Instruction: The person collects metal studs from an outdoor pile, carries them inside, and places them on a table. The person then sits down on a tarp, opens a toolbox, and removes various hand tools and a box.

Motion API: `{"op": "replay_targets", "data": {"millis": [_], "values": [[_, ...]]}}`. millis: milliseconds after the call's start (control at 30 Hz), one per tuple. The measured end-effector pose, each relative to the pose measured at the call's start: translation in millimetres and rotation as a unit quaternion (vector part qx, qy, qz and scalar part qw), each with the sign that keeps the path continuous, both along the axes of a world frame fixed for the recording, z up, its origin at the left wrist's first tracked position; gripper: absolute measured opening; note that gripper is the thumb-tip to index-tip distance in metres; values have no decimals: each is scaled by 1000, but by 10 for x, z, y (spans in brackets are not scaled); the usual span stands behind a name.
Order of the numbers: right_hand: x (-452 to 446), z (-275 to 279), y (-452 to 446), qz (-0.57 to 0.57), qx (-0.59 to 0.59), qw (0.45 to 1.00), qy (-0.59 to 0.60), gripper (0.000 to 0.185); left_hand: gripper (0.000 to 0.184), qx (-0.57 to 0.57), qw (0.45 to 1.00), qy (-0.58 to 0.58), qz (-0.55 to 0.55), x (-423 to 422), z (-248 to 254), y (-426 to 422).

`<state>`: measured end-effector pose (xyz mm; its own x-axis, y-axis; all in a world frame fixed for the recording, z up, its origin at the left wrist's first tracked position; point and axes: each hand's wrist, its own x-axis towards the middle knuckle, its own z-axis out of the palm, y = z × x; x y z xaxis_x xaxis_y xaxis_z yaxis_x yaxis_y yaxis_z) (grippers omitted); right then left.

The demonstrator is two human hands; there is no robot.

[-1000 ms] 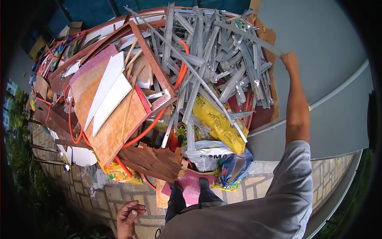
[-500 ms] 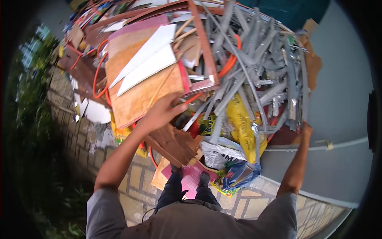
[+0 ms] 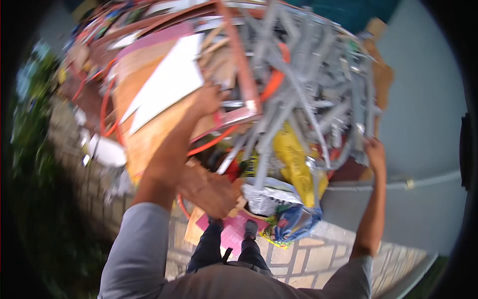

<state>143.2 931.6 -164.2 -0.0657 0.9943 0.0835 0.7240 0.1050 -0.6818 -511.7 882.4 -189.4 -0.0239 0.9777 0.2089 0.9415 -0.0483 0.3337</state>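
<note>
- Writing: white sack (image 3: 264, 199), below and right of the left hand (image 3: 207, 98), carries big dark lettering, too smeared to read.
- Yellow sack (image 3: 294, 152), left of the right hand (image 3: 375, 150): small dark print, also unreadable from blur.
- Blue plastic bag (image 3: 298, 223), below and left of the right hand, touching the white sack.
- Floor: stone paving (image 3: 304, 259) below both hands; pinkish board (image 3: 238, 231) lies on it under the person's feet.
- Room: grey wall (image 3: 423, 109) right of the right hand, pale ledge (image 3: 396, 185) along it just below that hand. Green sheeting (image 3: 366, 17) beyond the pile, plants (image 3: 37, 124) far left of the left hand.
- Left hand: at right edge of white panel (image 3: 172, 82), which lies on wooden board (image 3: 133, 70). Blurred, can't tell if gripping. Reddish frame (image 3: 238, 55) just right of it.
- Right hand: fingers curled at lower end of grey metal strip (image 3: 370, 97); can't tell if holding. More metal strips (image 3: 298, 74) piled up-left of it.
</note>
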Motion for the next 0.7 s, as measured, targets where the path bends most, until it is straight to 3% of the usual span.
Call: {"op": "replay_targets", "data": {"millis": [67,100,133,233,367,433,700], "values": [[-306,180,132,15,-3,999,-31,32,42,2,999,17,-32,-67,-64,-30],[-441,174,253,25,1,999,38,31,40,85,996,21,-23,-68,-222,-54],[-584,248,367,0,-32,998,61,30,39,80,995,-65,-3,-57,-255,-43],[-845,195,893,1,-72,985,157,26,38,45,998,-37,-3,-35,-214,-46],[-1208,71,1622,-26,-43,980,193,29,37,46,998,-49,-7,-18,-200,-39],[-1330,-74,2070,-35,98,995,-8,34,37,37,998,-47,-11,-9,-194,-15],[-1843,-221,2807,-141,77,984,-75,49,39,24,999,-31,7,7,-222,15]]}}
